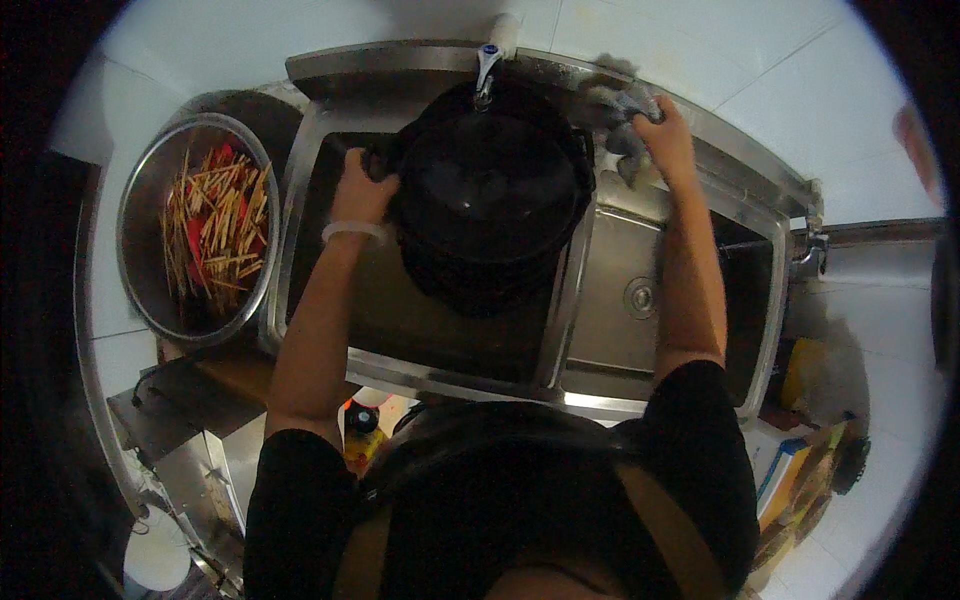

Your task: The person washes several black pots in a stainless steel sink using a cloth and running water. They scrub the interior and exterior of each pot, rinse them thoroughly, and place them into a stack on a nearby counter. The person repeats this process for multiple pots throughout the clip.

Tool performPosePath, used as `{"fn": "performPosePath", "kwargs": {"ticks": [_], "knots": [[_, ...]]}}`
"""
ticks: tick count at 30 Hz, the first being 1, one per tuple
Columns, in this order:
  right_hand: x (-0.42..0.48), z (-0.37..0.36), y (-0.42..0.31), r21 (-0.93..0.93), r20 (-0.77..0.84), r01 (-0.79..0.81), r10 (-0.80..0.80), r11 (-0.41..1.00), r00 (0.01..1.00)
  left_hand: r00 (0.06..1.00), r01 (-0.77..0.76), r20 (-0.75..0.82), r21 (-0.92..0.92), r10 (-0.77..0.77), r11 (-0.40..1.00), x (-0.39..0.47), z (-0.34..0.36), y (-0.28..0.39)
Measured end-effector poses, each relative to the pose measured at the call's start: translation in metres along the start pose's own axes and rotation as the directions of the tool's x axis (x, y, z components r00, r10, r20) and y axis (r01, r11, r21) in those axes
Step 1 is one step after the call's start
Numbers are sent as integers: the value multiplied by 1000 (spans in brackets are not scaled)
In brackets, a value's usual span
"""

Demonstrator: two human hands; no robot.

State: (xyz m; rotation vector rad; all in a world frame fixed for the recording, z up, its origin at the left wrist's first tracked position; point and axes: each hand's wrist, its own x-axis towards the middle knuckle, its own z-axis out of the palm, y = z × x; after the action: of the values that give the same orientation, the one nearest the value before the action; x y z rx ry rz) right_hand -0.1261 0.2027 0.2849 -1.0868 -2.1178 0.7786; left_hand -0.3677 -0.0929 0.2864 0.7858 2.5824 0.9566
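Note:
A large black pot stands in the left basin of a stainless steel double sink, under the faucet. Its dark surface hides whether I see a lid or the inside. My left hand, with a pale band at the wrist, is closed around the handle at the pot's left side. At the back rim, behind the right basin, my right hand grips a bunched grey cloth. The cloth hangs down toward the divider between the basins.
A metal bowl of wooden sticks and red pieces stands left of the sink. The right basin has a drain. A tiled wall rises behind. Bottles stand below the front edge, near my left elbow.

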Motion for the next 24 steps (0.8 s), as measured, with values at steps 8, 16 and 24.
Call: {"fn": "performPosePath", "kwargs": {"ticks": [8, 16, 24], "knots": [[-95, 112, -89, 121, 596, 251, -273, 960, 755, 990, -136, 38, 13, 136, 991, -3, 1, 13], [-63, 114, -67, -555, 499, 478, -187, 681, 846, 977, -208, 41, -2, 208, 978, 0, -5, 2], [-118, 152, -103, 192, 744, 176, -260, 966, 616, 970, -234, 37, -117, 240, 965, 19, 6, -27]]}}
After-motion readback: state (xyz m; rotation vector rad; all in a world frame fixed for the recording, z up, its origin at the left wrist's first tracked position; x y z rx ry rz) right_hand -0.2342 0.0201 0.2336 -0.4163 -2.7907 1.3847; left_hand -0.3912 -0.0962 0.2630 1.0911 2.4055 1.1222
